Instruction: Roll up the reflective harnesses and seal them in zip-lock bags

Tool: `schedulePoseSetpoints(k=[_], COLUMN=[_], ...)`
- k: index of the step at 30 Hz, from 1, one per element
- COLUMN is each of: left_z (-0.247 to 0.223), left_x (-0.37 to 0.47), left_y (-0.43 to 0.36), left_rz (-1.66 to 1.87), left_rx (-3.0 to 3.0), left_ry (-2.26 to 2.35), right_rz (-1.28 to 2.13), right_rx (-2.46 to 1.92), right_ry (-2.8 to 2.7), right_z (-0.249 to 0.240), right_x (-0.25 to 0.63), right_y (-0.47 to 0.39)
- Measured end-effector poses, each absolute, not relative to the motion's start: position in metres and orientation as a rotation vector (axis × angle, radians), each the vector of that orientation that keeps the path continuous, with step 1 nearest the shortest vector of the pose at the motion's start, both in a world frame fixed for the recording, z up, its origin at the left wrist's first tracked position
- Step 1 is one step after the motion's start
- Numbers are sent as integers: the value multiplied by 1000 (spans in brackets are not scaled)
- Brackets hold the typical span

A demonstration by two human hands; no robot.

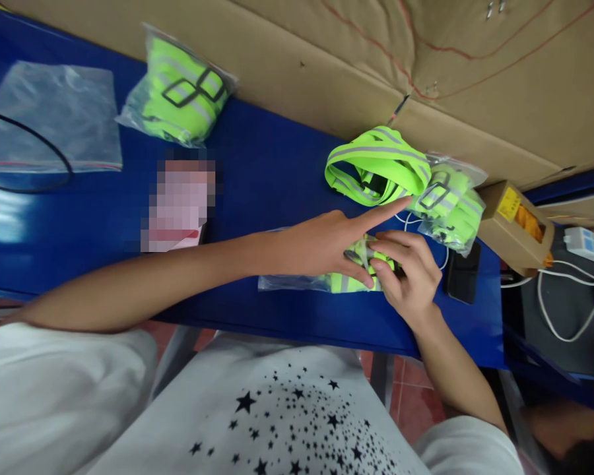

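Near the front edge of the blue table, a neon-yellow reflective strap (343, 283) lies bundled, partly in a clear plastic bag (292, 283). My left hand (321, 243) reaches across the bundle, index finger stretched out to the right and thumb bent down against the strap. Its other fingers are mostly hidden, apparently curled on the bundle. From the right, my right hand (410, 270) pinches the bundle between thumb and fingers. Just beyond the hands sits a loose coil of neon reflective strap (376, 155), close to the left index fingertip.
Packed bags of strap stand at the back left (185, 92) and right (450, 204). A flat plastic bag (54, 112) lies far left under a black cable. At right are a black phone (464, 272), a cardboard box (512, 221) and white cables. A blurred-out item (178, 204) sits left.
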State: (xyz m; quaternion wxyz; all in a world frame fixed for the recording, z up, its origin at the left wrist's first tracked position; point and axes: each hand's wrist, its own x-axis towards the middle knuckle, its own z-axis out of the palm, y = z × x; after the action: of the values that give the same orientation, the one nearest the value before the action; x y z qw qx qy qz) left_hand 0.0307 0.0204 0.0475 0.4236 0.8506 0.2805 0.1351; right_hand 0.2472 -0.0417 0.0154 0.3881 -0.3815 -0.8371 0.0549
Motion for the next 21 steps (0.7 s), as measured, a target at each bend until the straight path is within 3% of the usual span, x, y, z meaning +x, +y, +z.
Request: schedulePoseSetpoints(k=[6,14,21], left_z=[47,48,71], left_x=[35,40,27], left_y=[4,-3,8], left_rz=[344,343,364], left_rx=[2198,2172,2068], left_ry=[682,658,734], right_rz=[224,18,738], right_rx=[-943,-914,-934], right_ry=[-2093,-2225,-1951], right_z=[21,17,33], right_x=[243,239,255], right_y=[-42,-53,-42])
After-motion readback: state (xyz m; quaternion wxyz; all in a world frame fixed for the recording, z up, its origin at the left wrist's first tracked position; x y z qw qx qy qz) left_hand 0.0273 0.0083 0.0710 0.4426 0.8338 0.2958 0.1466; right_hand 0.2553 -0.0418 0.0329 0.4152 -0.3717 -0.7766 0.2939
